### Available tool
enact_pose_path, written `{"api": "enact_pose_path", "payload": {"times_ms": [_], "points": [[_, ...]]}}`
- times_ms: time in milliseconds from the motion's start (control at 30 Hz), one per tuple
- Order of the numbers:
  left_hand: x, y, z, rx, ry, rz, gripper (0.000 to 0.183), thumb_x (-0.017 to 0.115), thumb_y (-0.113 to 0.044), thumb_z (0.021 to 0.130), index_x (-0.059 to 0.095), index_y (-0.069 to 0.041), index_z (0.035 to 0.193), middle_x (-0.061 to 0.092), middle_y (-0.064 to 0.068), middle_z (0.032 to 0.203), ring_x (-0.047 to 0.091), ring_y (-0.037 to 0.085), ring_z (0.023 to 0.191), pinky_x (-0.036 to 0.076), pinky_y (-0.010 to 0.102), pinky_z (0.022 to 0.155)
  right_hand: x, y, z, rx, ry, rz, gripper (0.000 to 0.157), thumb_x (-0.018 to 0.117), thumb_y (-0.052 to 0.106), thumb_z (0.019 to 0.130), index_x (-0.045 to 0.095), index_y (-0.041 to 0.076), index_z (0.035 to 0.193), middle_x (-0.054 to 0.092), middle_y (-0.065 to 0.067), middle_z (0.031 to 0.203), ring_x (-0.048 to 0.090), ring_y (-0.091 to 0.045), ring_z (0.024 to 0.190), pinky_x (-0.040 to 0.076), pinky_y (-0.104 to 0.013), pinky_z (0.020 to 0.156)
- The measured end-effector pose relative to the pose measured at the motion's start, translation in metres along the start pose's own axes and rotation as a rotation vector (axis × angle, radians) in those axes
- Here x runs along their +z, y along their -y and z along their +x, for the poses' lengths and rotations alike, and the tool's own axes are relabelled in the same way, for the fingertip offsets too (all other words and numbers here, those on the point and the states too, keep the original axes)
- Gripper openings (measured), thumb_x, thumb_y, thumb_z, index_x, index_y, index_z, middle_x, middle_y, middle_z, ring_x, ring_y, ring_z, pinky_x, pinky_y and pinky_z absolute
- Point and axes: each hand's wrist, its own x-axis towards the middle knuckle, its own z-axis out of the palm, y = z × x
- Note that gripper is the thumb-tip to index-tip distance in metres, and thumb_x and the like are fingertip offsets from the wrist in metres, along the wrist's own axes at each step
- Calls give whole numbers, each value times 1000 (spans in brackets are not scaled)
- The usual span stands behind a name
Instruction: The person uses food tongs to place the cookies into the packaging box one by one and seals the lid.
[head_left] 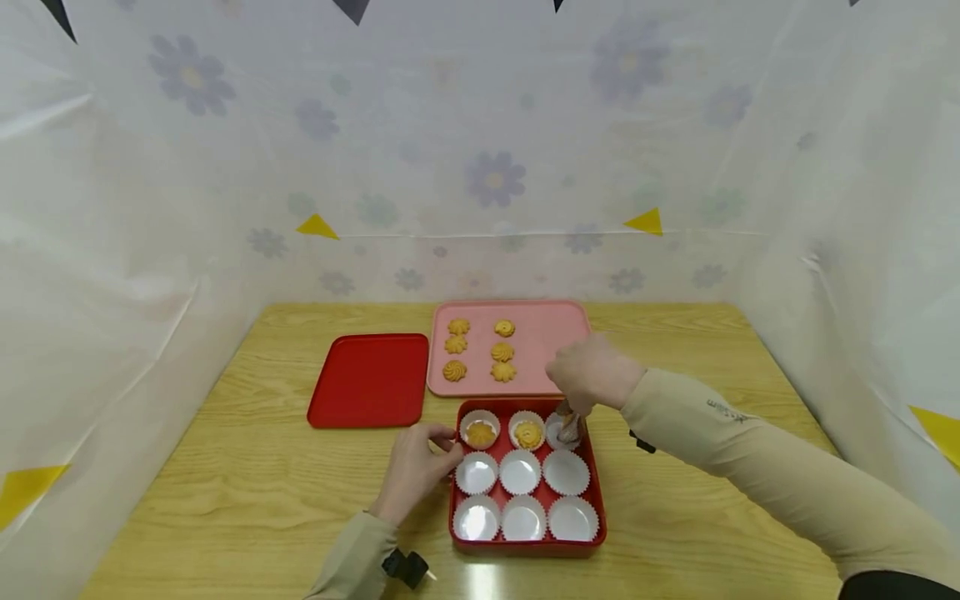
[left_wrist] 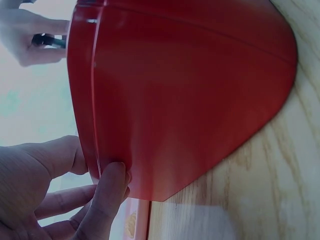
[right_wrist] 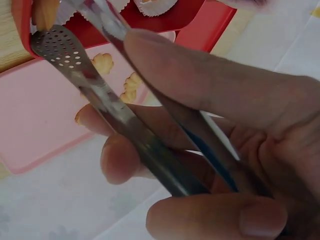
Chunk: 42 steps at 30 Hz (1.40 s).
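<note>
A square red box (head_left: pixel 528 547) holds white paper cups (head_left: pixel 520 472) in rows. Butter cookies (head_left: pixel 480 433) sit in the back-left and back-middle cups. My left hand (head_left: pixel 415 468) grips the box's left wall near the back corner, its fingertips (left_wrist: pixel 112 175) on the red side. Over the back-right cup, my right hand (head_left: pixel 596 371) holds metal tongs (right_wrist: pixel 110 110) with a perforated end, pointing down into that cup. A cookie (right_wrist: pixel 45 14) shows at the perforated tip in the right wrist view; whether the tongs still pinch it cannot be told.
Behind the box lies a pink tray (head_left: pixel 551 350) with several piped cookies (head_left: pixel 502 352) in two columns. A flat red tray (head_left: pixel 367 381) lies to its left. Wood-grain table (head_left: pixel 247 492) surrounds them, with flower-print sheeting (head_left: pixel 495 179) at the back and sides.
</note>
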Motion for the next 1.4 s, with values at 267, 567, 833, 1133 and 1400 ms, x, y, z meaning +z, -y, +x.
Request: {"api": "enact_pose_path", "payload": {"times_ms": [267,567,833,1133,1400], "points": [[-1,2,1,8,1,-18,19,71,-7,81,77,1,97,72,8,76,54,9,59,43,19,50,-2,19,16,31,51,-100,20,67,5,85,54,14,73,43,3,65,35,-13,62,36,-27,58],[0,3,1,15,7,-21,20,71,-7,81,76,1,98,72,8,77,54,8,59,43,19,50,0,23,22,56,63,-107,16,72,10,84,58,13,78,49,2,70,38,-13,64,39,-27,60],[-1,2,0,20,3,-22,19,71,-7,81,77,1,97,72,8,76,54,8,57,43,19,51,1,18,23,61,51,-95,24,77,9,78,54,14,75,45,2,68,37,-13,63,39,-28,58],[-1,1,-2,19,2,-25,20,71,-8,81,77,2,97,73,8,76,56,8,57,45,19,51,4,14,15,36,-14,-108,25,74,6,81,52,13,71,40,3,63,32,-13,59,33,-27,54],[-1,1,0,9,12,-32,20,70,-8,82,77,2,98,73,8,77,58,10,59,46,20,51,13,13,16,27,-20,-122,27,75,4,77,51,14,70,39,3,62,31,-11,58,32,-25,53]]}}
